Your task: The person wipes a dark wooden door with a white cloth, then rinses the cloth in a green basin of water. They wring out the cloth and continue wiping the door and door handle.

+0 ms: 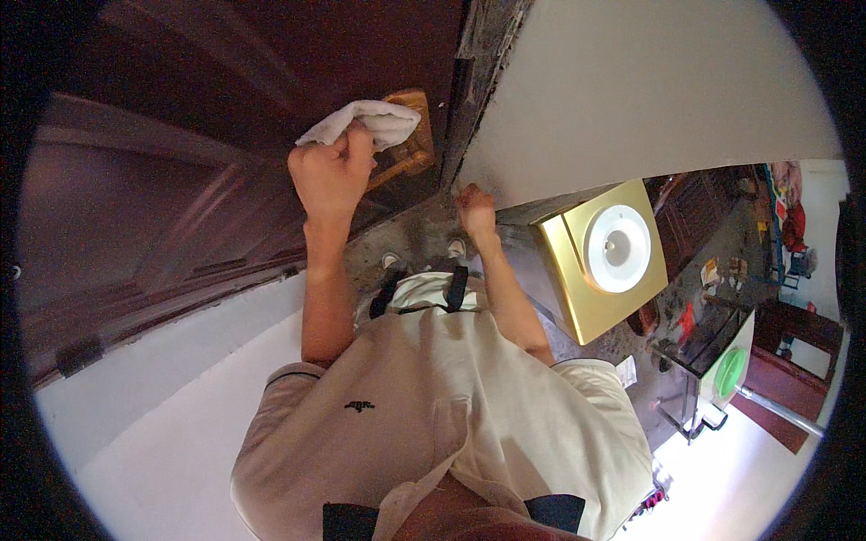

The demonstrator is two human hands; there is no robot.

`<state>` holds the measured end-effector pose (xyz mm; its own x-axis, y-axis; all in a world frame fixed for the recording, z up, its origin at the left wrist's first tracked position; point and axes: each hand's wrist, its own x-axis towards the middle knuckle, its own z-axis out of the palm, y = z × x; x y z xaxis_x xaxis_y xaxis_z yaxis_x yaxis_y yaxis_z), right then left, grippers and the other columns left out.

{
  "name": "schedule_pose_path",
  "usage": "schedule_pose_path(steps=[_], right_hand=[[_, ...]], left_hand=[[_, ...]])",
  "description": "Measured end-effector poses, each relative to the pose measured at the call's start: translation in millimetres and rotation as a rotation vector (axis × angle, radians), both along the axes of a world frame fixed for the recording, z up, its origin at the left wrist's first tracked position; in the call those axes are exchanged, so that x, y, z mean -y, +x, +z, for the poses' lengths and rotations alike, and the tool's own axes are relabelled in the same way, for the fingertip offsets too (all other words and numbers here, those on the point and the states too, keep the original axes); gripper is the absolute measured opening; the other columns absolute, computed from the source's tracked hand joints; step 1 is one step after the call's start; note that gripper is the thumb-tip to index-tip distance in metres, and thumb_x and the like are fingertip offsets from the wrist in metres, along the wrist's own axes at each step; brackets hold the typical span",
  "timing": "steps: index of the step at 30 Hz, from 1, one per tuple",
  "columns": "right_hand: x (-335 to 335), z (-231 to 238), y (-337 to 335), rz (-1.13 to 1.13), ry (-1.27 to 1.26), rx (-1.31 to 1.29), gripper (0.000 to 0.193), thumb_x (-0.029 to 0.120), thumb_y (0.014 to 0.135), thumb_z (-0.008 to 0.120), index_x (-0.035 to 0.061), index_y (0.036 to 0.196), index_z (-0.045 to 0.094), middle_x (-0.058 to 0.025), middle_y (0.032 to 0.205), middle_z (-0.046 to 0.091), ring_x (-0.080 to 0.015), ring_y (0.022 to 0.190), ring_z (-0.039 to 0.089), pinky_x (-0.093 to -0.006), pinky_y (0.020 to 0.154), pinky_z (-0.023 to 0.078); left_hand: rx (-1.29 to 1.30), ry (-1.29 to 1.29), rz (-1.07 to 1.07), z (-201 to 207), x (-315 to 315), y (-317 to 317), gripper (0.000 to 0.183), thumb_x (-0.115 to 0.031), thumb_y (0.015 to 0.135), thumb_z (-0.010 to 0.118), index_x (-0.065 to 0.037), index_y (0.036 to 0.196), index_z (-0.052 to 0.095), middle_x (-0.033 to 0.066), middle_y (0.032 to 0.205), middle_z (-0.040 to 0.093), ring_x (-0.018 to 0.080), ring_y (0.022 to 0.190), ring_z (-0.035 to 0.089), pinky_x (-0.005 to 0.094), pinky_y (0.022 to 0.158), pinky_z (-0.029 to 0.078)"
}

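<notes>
My left hand (330,180) is closed on a white cloth (383,122). The cloth lies over the upper part of a gold-coloured door handle plate (417,149), hiding some of it. This plate is fixed to a dark reddish-brown panelled door (225,90), close to the door's edge. Lower and to the right, my right hand (475,209) is curled into a loose fist beside the foot of the pale wall. Its fingers are partly hidden, and whatever may be inside them does not show.
A worn dark door frame (469,90) runs between door and pale wall (631,81). At my right stands a gold-fronted box (582,279) with a round white ring (618,249). Farther right are a table with a green disc (731,371) and a red thing (687,320) on the floor.
</notes>
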<state>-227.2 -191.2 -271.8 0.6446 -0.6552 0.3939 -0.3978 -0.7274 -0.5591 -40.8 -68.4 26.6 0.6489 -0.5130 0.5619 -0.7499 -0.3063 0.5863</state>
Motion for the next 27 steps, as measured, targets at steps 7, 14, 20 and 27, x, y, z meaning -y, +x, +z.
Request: schedule_pose_path(steps=[7, 14, 20, 27], right_hand=[[-6, 59, 19, 0.049, 0.176, 0.13, 0.02, 0.01, 0.087, 0.069, 0.0028, 0.105, 0.067, -0.0168, 0.095, 0.072, -0.0331, 0.089, 0.07, -0.044, 0.081, 0.054], [10, 175, 48, 0.057, 0.232, 0.268, 0.026, 0.01, 0.09, 0.07, 0.0018, 0.115, 0.068, -0.0145, 0.093, 0.07, -0.025, 0.078, 0.069, -0.0338, 0.075, 0.056], [5, 230, 54, 0.142, 0.217, 0.409, 0.032, 0.007, 0.09, 0.072, 0.0035, 0.121, 0.065, -0.0094, 0.085, 0.071, -0.0183, 0.071, 0.069, -0.0313, 0.067, 0.055], [-19, 250, 75, 0.282, 0.29, 0.447, 0.027, 0.01, 0.092, 0.071, 0.0026, 0.117, 0.062, -0.0097, 0.087, 0.071, -0.016, 0.071, 0.07, -0.0298, 0.067, 0.055]], left_hand=[[-0.086, 0.003, -0.007, -1, -3, -2, 0.037, -0.021, 0.091, 0.062, 0.0, 0.062, 0.07, 0.0099, 0.055, 0.066, 0.0219, 0.052, 0.07, 0.033, 0.054, 0.055], [-0.04, 0.018, 0.017, 4, 0, -2, 0.034, -0.02, 0.089, 0.063, -0.001, 0.061, 0.07, 0.0102, 0.053, 0.065, 0.0246, 0.052, 0.069, 0.0348, 0.054, 0.055], [0.016, 0.038, 0.042, -8, 0, 3, 0.031, -0.021, 0.088, 0.065, -0.001, 0.065, 0.069, 0.0147, 0.055, 0.061, 0.0292, 0.051, 0.067, 0.0387, 0.053, 0.052], [-0.054, 0.127, 0.051, -24, -6, 0, 0.021, -0.021, 0.088, 0.064, -0.003, 0.081, 0.071, 0.0133, 0.065, 0.067, 0.0296, 0.059, 0.069, 0.0393, 0.059, 0.053]])
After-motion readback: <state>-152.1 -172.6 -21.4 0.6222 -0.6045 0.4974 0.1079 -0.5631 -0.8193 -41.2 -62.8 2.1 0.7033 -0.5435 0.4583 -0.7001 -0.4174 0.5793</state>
